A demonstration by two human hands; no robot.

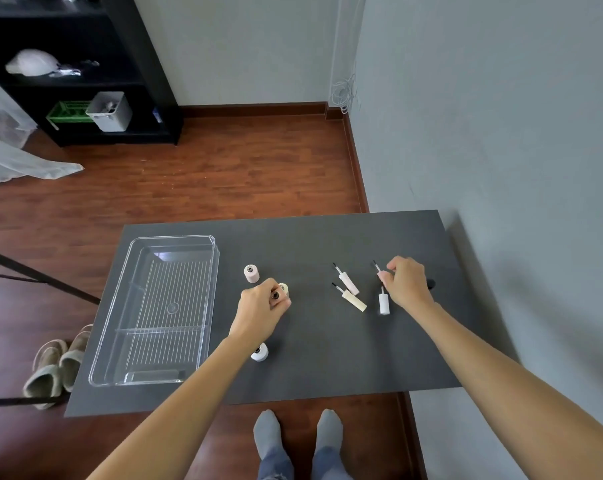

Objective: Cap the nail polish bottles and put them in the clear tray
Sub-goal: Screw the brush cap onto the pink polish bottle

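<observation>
On the dark table, the left hand has its grip closed around an open bottle, neck upward, probably to steady it for capping; a cream bottle stands touching it. The right hand pinches the pink cap with its brush pointing away, apparently the match for the held bottle. Three more brush caps lie nearby: a pink one, a cream one and a white one. A pink bottle stands near the clear tray, a white bottle by the left wrist. The tray sits at the left with no bottles in it, so capping has barely begun.
</observation>
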